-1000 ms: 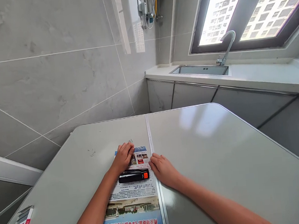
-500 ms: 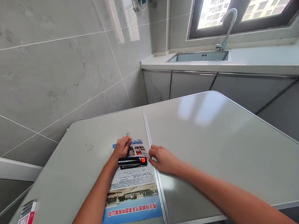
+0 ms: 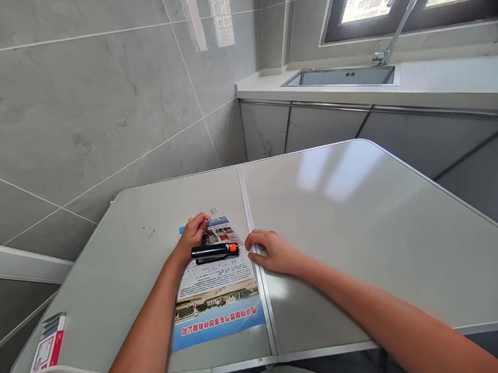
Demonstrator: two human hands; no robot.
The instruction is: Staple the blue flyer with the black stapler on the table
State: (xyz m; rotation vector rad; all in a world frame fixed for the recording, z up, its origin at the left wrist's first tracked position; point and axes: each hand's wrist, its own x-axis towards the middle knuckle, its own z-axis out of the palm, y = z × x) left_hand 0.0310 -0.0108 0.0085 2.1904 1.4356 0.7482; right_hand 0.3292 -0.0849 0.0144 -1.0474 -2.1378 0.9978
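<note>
My left hand (image 3: 195, 231) is at the far left edge of a printed leaflet (image 3: 217, 304), its fingers curled closed over the paper. The leaflet lies flat and slightly turned, with a blue band, photos and text printed upside down from here. Across it rests a black stapler (image 3: 213, 251) with an orange end, close beside my left wrist. My right hand (image 3: 271, 251) is on the table just right of the leaflet, its fingers bent and apart from the thumb, with nothing between them. A small gap separates it from the stapler's orange end.
The folding table (image 3: 320, 215) has a metal seam down its middle. A small piece that looks like a staple strip (image 3: 213, 211) and tiny dark bits (image 3: 149, 231) lie on it. A red-and-white packet (image 3: 48, 349) and a white cable (image 3: 52, 370) are at the near left.
The leaflet has slid away from me and turned slightly, its far end swinging left with my left hand and the stapler. My right hand's fingers have parted more. The camera view has tilted down.
</note>
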